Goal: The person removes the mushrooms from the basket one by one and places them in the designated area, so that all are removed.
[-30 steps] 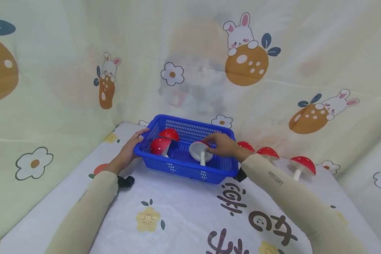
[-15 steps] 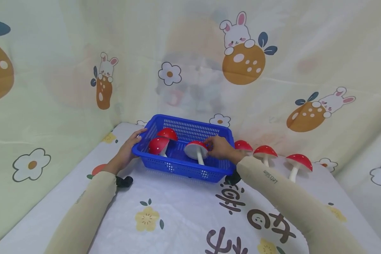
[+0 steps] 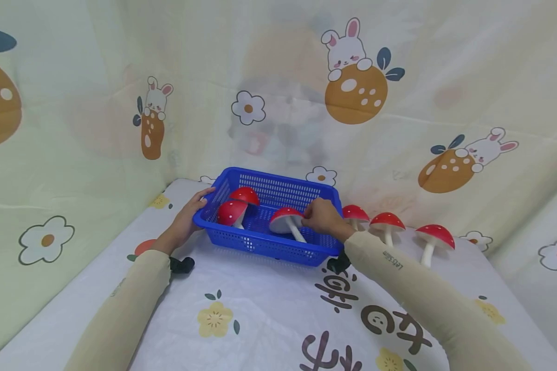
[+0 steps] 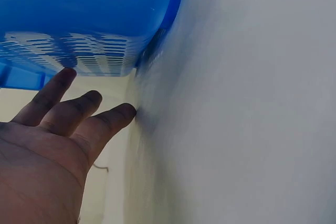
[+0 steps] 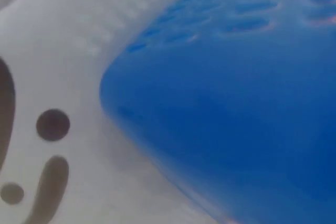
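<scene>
A left hand (image 3: pixel 183 219) rests at the end of a blue basket (image 3: pixel 271 246), its fingers extended and spread rather than clenched, touching the end wall and rim. Just to the right of that hand, inside, lie a front mushroom (image 3: pixel 231 212) and a back mushroom (image 3: pixel 245 195), both with spotted red caps. Between the two hands, on the basket floor and nearer the right, is the worked mushroom (image 3: pixel 285 222), cap tilted, white stem slanting toward the front wall. The right hand (image 3: pixel 322 216), fingers bent, appears to pinch the edge of its cap; how firmly we cannot tell, as the right wrist view misses the fingers. We judge the piece light and fairly stiff, perhaps foam or plastic, its smooth dome apt to slip under a palm, and its joint with the stem likeliest to give if twisted. We would take the cap by its rim, thumb and fingers on opposite faces, or the stem close beneath. Beyond the right hand, outside the basket, three more mushrooms (image 3: pixel 387 220) show caps upward on the patterned cloth (image 3: pixel 255 309).
</scene>
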`<state>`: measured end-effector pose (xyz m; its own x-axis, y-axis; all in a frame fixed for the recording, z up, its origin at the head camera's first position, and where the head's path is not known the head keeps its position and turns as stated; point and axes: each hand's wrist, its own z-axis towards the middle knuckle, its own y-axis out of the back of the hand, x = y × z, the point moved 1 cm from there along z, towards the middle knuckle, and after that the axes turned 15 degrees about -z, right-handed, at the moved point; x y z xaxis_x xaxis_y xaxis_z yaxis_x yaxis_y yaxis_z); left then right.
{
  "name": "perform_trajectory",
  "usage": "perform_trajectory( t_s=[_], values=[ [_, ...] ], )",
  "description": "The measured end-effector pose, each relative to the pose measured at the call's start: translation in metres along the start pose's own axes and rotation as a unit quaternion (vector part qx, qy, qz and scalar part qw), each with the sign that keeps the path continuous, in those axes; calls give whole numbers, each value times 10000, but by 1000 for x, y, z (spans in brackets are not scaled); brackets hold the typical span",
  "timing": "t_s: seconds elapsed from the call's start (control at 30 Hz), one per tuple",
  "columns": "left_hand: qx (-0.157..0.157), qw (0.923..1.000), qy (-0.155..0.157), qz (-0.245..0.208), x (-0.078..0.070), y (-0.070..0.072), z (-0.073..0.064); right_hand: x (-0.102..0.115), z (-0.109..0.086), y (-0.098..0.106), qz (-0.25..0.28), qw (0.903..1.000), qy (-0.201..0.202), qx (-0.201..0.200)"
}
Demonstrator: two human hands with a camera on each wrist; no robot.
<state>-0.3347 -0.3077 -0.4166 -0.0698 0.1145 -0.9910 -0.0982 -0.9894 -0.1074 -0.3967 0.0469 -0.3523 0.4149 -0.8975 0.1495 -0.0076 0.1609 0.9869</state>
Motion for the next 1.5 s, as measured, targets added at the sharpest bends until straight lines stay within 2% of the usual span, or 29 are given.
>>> perform_trajectory(
  t_s=[0.07, 0.23, 0.5, 0.73, 0.93, 1.0, 1.1, 1.23, 1.5],
  values=[
    [12, 10000, -2, -23, 0, 0, -1, 1, -2, 0, 100, 9998, -61, -164],
    [16, 10000, 18, -62, -1, -1, -3, 0, -7, 4, 270, 9956, -120, -886],
    [9, 10000, -8, -39, 0, 2, -1, -13, -17, 35, 388, 9769, -309, -2077],
    [15, 9998, -47, 187, -2, 1, -3, -49, -39, 63, 560, 9550, -832, -2791],
    [59, 9997, -68, 215, -3, 0, -4, -87, -66, 77, 330, 9414, -1171, -3146],
    [77, 9998, -51, 192, -2, -1, -4, -100, -76, 76, 41, 9417, -1131, -3168],
    [104, 9998, -38, 162, -3, 0, -4, -112, -87, 71, -603, 9466, -839, -3053],
    [130, 9999, -69, 74, -5, 2, -6, -121, -94, 52, -1388, 9470, -404, -2867],
    [205, 9997, -81, -107, -4, -1, -5, -123, -93, 2, -2136, 9348, -23, -2837]
  ],
)
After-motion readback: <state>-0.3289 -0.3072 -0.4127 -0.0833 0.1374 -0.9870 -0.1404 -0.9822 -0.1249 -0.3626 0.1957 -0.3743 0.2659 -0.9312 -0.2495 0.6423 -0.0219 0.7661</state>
